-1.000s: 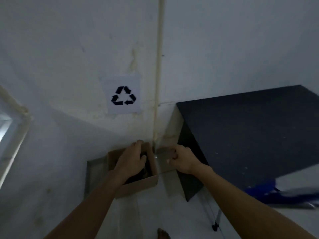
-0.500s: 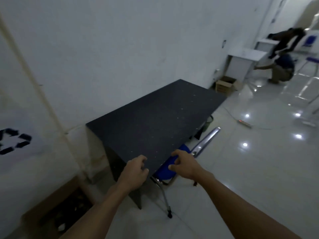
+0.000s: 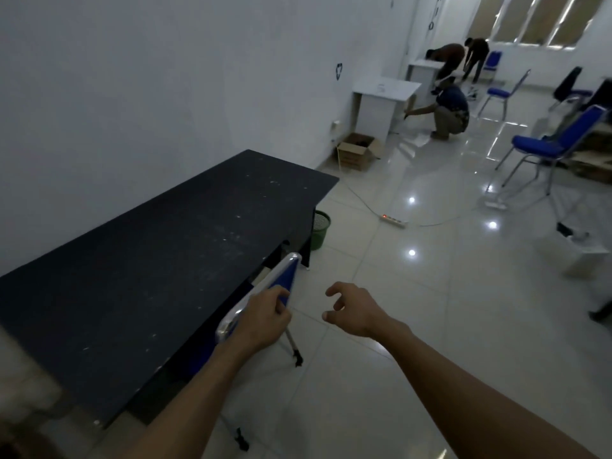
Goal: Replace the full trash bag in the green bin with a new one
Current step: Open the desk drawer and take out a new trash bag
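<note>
The green bin point(image 3: 321, 230) stands on the floor at the far end of the black table point(image 3: 159, 260), partly hidden behind the table's leg. Its inside looks dark, and I cannot tell what it holds. My left hand point(image 3: 263, 318) hovers with loosely curled fingers in front of the back of a blue chair point(image 3: 281, 276) pushed under the table; it holds nothing that I can see. My right hand point(image 3: 352, 309) is out over the floor tiles, fingers loosely curled and empty. Both hands are well short of the bin.
A power strip point(image 3: 393, 221) and its cable lie on the glossy floor beyond the bin. An open cardboard box point(image 3: 357, 152) sits by the wall near a white desk point(image 3: 381, 101). Blue chairs point(image 3: 543, 150) stand at right. Three people point(image 3: 450, 107) work at the far end.
My view has swung right, away from the cardboard box below the recycling sign, and along the black table. Both hands have left the box and now hang empty; the green bin has come into sight.
</note>
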